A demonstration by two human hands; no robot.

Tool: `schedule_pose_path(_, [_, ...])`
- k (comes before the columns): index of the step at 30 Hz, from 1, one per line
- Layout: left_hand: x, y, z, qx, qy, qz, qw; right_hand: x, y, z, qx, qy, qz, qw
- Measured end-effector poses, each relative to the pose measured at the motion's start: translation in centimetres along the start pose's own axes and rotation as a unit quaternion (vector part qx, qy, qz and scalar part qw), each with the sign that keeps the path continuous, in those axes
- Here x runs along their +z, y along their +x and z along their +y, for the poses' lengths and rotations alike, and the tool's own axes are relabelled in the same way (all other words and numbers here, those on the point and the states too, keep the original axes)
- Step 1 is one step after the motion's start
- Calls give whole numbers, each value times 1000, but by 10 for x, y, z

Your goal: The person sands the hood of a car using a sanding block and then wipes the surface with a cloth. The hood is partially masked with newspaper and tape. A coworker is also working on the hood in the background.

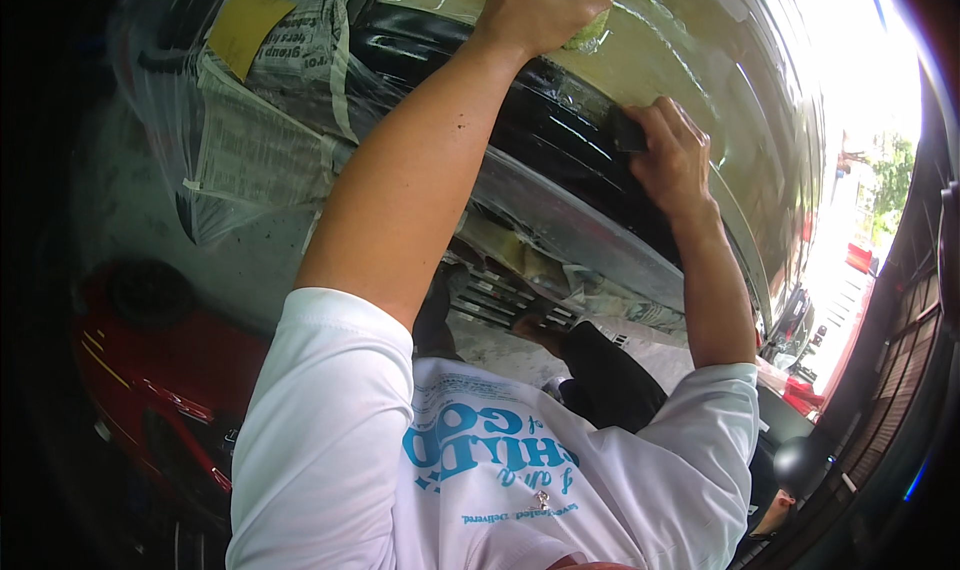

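At the top, my left hand is closed on a fuzzy yellow-green cloth, pressed to the wet, olive-gold car panel. Whether the cloth is folded or wrapped round something I cannot tell. To the right and lower, my right hand grips a small black sanding block. The block rests against the panel's lower edge, where the gold meets a glossy black strip. Water streaks run down the panel. The face of the block is hidden against the surface.
Newspaper and clear plastic film mask the car's left part, with a yellow sheet on top. Below is a slatted stand. A red car stands at the lower left. A person's hand shows at the lower right.
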State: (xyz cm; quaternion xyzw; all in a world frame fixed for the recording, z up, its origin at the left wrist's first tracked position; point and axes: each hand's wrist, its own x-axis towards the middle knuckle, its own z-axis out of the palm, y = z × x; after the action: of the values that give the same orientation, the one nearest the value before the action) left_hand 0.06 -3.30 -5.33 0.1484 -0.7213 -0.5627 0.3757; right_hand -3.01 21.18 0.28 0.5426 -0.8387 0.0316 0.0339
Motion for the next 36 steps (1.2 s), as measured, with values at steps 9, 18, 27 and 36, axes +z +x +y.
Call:
schedule_pose_path(9, [2, -4, 1, 14, -17, 15, 1000, -1, -9, 7, -5, -12, 32, 999])
schedule_pose_path(18, [4, -3, -4, 40, -10, 17, 999, 0, -1, 4, 23, 39, 38, 998])
schedule_pose_path(27, [4, -3, 0, 33, -18, 32, 999, -1, -8, 4, 0, 16, 50, 999])
schedule_pose_path(36, [1, -5, -3, 18, -17, 11, 1000, -12, 10, -5, -19, 5, -3, 1000])
